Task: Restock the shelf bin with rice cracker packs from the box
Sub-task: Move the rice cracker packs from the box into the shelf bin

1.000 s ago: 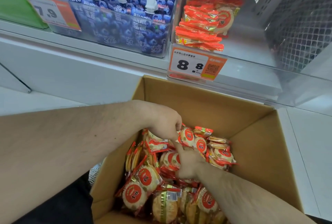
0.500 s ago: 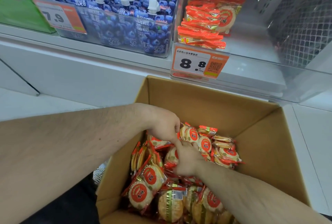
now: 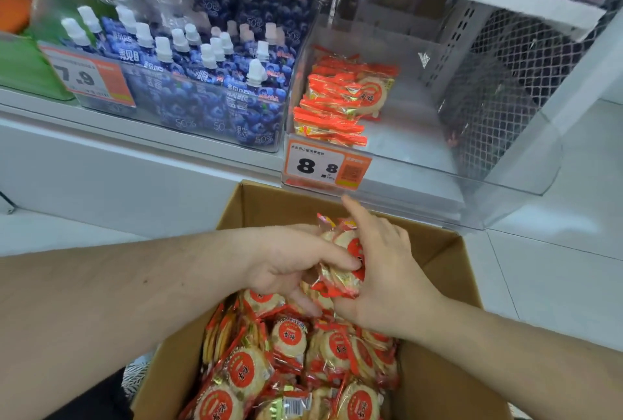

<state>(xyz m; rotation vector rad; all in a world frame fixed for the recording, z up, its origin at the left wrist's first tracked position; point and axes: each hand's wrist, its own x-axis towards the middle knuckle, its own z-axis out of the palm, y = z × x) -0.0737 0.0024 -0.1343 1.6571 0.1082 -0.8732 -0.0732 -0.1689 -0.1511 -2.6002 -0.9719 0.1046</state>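
A: Location of the packs (image 3: 342,262)?
B: A small bunch sits between both hands, above the box (image 3: 448,271). More packs fill the box below.
A: Grip state?
B: Left hand (image 3: 286,268): thumb and fingers curl round the bunch's left side. Right hand (image 3: 387,281): fingers wrap its right side, index finger raised.
A: Bin (image 3: 421,180)?
B: Clear, on the shelf just beyond the box. A few packs lie at its left side, behind the 8.8 tag (image 3: 325,166). Blue pouches (image 3: 209,82) stand in the bin to the left.
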